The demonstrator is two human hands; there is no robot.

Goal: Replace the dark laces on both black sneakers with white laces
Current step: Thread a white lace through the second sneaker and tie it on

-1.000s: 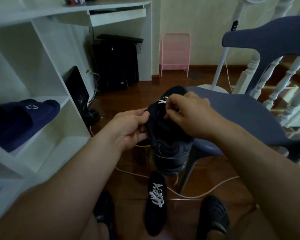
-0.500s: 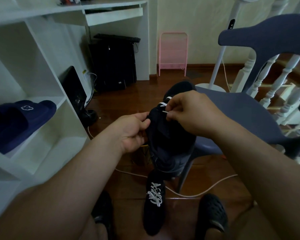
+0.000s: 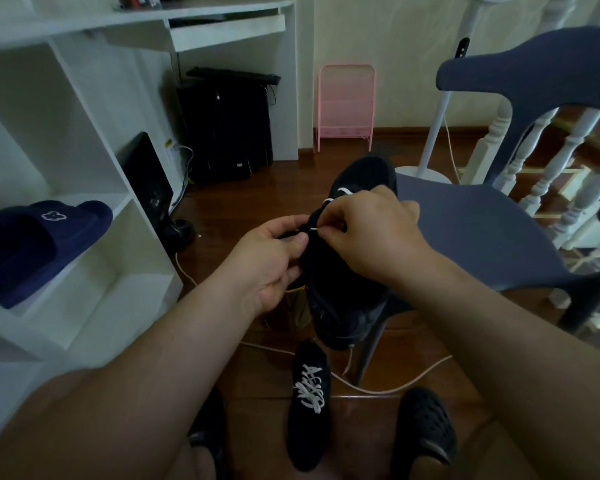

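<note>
- My right hand (image 3: 371, 233) pinched the tip of the white lace (image 3: 313, 230) between thumb and forefinger, just above the shoe's tongue.
- My left hand (image 3: 274, 258) curled round the shoe (image 3: 343, 292) at its near-left side, thumb pressed to the collar, directly across from the pinch.
- The shoe lay with its long axis running away from me, heel low and toward my body, toe (image 3: 368, 171) up and beyond the right hand, propped against the front edge of the chair (image 3: 471, 230).
- Two white crossings (image 3: 342, 192) showed past my right knuckles, toward the toe; the unlaced stretch lay on the near side of the pinch, toward the heel.
- I judged the lace tip to be at the left row of eyelets, closer to the left hand's thumb than to anything else; which eyelet it faced I could not tell, black on black.
- A loose end of lace (image 3: 350, 362) hung below the heel.
- The second shoe (image 3: 309, 403) sat on the floor well below both hands, already showing white laces.
- My read: lacing of this shoe was under halfway, and the next pass would run across the tongue, at right angles to the shoe's length.
</note>
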